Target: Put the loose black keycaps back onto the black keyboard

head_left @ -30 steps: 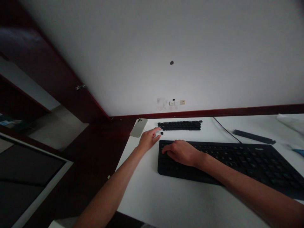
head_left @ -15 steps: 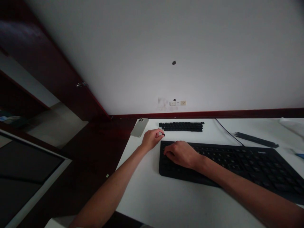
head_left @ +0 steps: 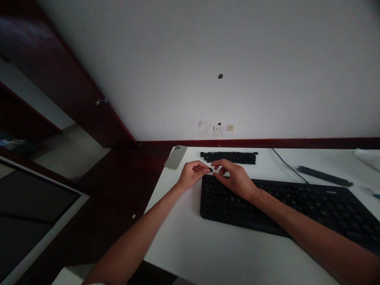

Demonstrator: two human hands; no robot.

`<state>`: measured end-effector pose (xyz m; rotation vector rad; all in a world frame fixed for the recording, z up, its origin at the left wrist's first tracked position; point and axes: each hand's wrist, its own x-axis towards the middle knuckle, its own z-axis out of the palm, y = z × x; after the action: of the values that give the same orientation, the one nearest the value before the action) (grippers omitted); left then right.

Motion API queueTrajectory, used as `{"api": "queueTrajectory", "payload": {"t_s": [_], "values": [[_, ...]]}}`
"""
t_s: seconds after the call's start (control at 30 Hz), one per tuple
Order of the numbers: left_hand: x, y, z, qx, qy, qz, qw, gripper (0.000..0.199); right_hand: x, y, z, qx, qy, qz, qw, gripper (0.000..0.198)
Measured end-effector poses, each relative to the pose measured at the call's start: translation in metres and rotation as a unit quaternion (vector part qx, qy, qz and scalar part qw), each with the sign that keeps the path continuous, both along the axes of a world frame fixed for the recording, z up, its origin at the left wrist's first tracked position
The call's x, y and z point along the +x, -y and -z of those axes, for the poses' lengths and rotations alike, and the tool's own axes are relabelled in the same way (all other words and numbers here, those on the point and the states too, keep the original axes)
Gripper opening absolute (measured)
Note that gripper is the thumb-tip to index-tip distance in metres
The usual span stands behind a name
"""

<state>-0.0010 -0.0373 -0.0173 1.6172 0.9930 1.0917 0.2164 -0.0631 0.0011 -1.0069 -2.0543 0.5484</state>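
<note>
A small black keycap [head_left: 210,170] is pinched between the thumb and forefinger of my left hand [head_left: 191,174], just off the keyboard's upper left corner. My right hand [head_left: 236,179] hovers above the left end of the black keyboard [head_left: 237,222], thumb and fingers apart around a gap facing the keycap. Nothing shows between those fingers. Behind both hands, loose black keycaps [head_left: 237,158] lie in rows on the white table [head_left: 184,229]. My right forearm covers part of the keyboard.
A phone [head_left: 176,157] lies face down at the table's far left corner. Right of the keycap rows are a cable [head_left: 286,163] and a long dark strip [head_left: 325,176]. A white bag or cloth [head_left: 368,156] is at the far right. Wall sockets [head_left: 223,128] are behind the table.
My right hand has lifted from the keyboard's left keys and moved up beside my left hand, its fingers opening. My left hand has shifted slightly right, still pinching the keycap.
</note>
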Motion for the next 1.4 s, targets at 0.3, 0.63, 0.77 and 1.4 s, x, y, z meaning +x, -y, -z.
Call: {"api": "queueTrajectory", "payload": {"t_s": [0.3, 0.63, 0.77, 1.4], "values": [[-0.002, 0.003, -0.004, 0.004, -0.041, 0.041, 0.998, 0.034, 0.0, 0.002, 0.005, -0.024, -0.043, -0.045, 0.998, 0.018], [-0.008, 0.001, -0.005, -0.014, -0.041, 0.084, 0.996, 0.035, 0.0, 0.003, 0.003, 0.006, -0.022, -0.032, 0.999, 0.022], [-0.009, 0.0, -0.006, 0.015, -0.045, 0.05, 0.998, 0.034, 0.001, 0.001, 0.002, 0.031, -0.006, -0.035, 0.999, 0.028], [-0.015, -0.006, 0.001, 0.018, -0.086, 0.027, 0.996, 0.04, 0.004, -0.002, -0.009, -0.016, 0.018, -0.029, 0.999, 0.026]]}}
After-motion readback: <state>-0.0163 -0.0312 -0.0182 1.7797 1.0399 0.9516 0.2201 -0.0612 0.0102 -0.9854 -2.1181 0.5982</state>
